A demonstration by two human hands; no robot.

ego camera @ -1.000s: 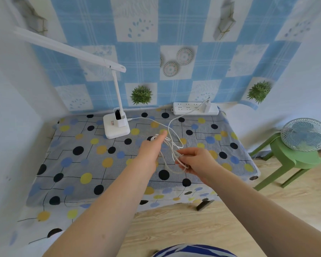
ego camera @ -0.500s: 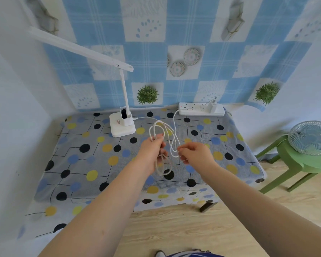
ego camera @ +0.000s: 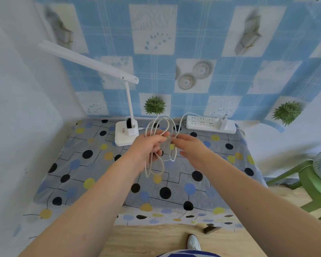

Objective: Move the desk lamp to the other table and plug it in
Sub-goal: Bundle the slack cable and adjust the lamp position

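Gripping a bundle of looped white cable (ego camera: 157,145), the left hand (ego camera: 148,146) hovers above the table draped in a grey cloth with black, yellow and blue dots (ego camera: 93,164), just in front of the white desk lamp with a square base and long flat head (ego camera: 126,133). The right hand (ego camera: 190,147) is just beside it with fingers spread loose, touching the cable near a small yellowish tag; whether it pinches anything is unclear. Right of the lamp, against the wall, lies a white power strip (ego camera: 210,124) with a white adapter plugged in.
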